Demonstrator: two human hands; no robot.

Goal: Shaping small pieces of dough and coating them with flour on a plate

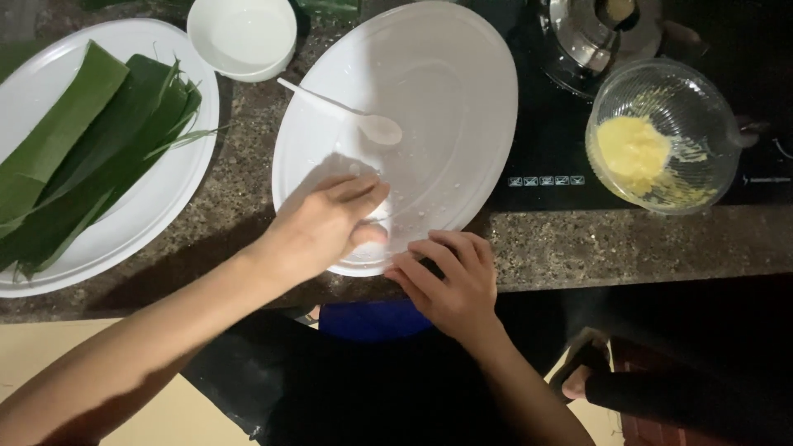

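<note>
Granite counter [578, 248], dim light. Left hand [326, 227] curled knuckles-down on near part of white oval platter [462, 74], fingers bent around something small and white, barely visible. Right hand [450, 277] flat on platter's near rim, holding nothing. White spoon [343, 109] lies on platter beyond left hand, apart.

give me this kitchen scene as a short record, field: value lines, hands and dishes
left hand: palm down on the oval white platter, fingers curled over something small and pale
right hand: resting on the platter's near rim
white spoon: lying on the platter
leaf plate: white, holds folded green leaves
small white bowl: behind the platter, left
glass bowl: on the dark cooktop, yellow paste inside
</note>
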